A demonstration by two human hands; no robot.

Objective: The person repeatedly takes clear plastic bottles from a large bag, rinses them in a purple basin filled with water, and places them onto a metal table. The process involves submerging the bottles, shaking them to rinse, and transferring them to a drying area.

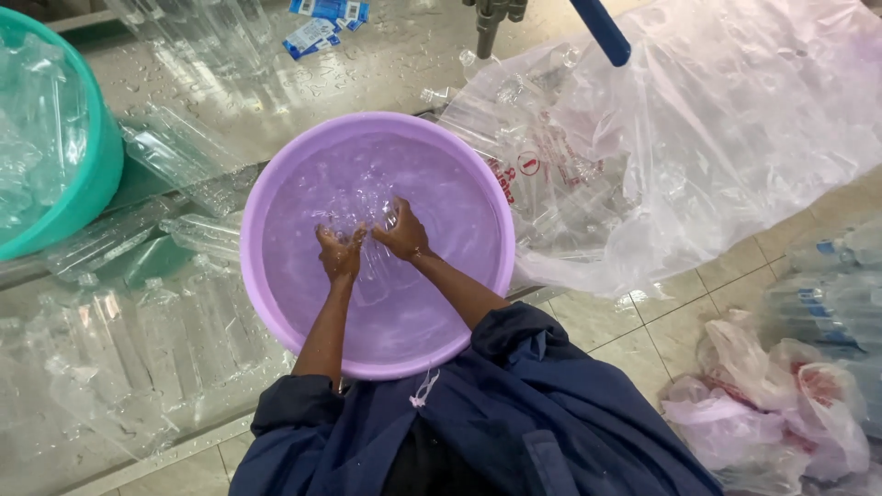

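Water fills the purple basin, and both hands are sunk in it around a clear plastic bottle, which lies just under the surface near the basin's middle. The left hand curls its fingers on the bottle's 9 o'clock side; the right hand closes on its 3 o'clock side, so the two hands meet on the bottle and grip it between them. How tightly the fingers wrap cannot be told through the rippling water. Judging from the layout, washing is well underway but far from finished: a row of clear bottles lies on the wet bench at 9 o'clock of the basin, more fill the teal tub at 10 o'clock, and a large clear plastic bag holding further bottles spreads at 2 o'clock. Which heap is washed and which waits cannot be told. Peeled blue labels lie at 12 o'clock. Crumpled bags rest on the tiled floor at 4 o'clock.
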